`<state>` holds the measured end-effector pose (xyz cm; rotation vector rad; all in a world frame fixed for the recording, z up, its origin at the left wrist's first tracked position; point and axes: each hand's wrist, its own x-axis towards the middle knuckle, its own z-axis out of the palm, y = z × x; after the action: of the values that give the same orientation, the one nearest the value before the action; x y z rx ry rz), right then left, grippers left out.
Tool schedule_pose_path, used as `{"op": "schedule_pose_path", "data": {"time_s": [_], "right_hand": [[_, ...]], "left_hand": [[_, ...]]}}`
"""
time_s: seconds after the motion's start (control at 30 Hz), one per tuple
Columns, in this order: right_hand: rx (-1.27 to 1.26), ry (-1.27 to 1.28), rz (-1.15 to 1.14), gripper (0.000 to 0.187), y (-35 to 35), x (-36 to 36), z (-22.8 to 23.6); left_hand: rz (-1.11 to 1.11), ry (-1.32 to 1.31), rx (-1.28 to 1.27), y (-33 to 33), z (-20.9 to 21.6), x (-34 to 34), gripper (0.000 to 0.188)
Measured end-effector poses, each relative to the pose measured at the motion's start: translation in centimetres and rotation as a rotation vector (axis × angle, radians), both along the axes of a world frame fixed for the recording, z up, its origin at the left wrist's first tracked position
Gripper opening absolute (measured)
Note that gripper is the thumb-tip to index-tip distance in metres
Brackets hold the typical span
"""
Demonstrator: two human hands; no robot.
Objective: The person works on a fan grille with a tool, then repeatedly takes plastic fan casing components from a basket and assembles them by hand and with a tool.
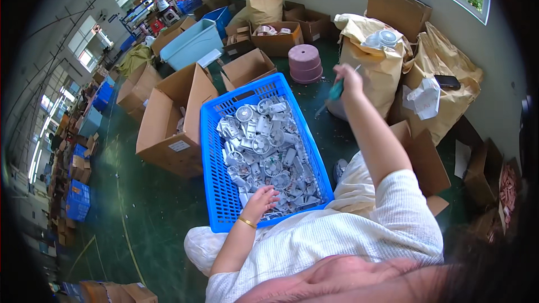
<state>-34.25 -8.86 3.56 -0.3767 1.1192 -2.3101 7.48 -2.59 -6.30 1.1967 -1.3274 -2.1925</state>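
A blue plastic crate point(216, 185) stands on the green floor in front of me, filled with several small white fan parts point(264, 146). My left hand point(261, 198), a gold bracelet on its wrist, reaches into the near end of the crate and rests on the white parts. My right hand point(349, 78) is raised out to the right of the crate, closed on a teal-handled tool point(336, 90) with a thin metal tip. It hovers in front of a brown paper sack point(373, 64).
Open cardboard boxes point(168, 118) lie left of the crate and along the back wall. A light blue tub point(191, 45) and pink round stools point(305, 63) stand behind. Brown paper sacks point(449, 73) line the right wall, one topped by a white fan point(384, 39).
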Motion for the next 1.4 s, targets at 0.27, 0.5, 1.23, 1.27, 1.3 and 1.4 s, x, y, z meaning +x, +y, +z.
{"op": "schedule_pose_path", "data": {"time_s": [0.27, 0.5, 1.23, 1.27, 1.3, 1.4], "right_hand": [[0.463, -0.644, 0.705, 0.012, 5.2, 13.8, -9.2], [0.418, -0.656, 0.731, 0.021, 4.0, 14.1, -9.0], [0.476, -0.507, 0.767, 0.019, 2.6, 14.3, -7.7], [0.505, -0.49, 0.778, 0.02, 2.7, 14.4, -7.6], [0.476, -0.491, 0.799, 0.02, 2.7, 14.4, -7.7], [0.469, -0.505, 0.802, 0.02, 2.9, 14.3, -7.9]], "left_hand": [[0.056, -0.189, -0.016, -6.2, -6.4, -1.4, 0.037], [-0.607, -0.918, -0.619, -11.1, -14.7, -2.3, 0.066], [-0.168, -0.988, -0.717, -14.6, -22.6, -4.4, 0.026], [-0.132, -0.972, -0.744, -15.2, -22.1, -4.4, 0.022], [-0.065, -1.021, -0.72, -16.7, -21.3, -4.8, 0.02], [0.511, -0.36, -0.334, -22.5, -17.8, -5.7, 0.032]]}}
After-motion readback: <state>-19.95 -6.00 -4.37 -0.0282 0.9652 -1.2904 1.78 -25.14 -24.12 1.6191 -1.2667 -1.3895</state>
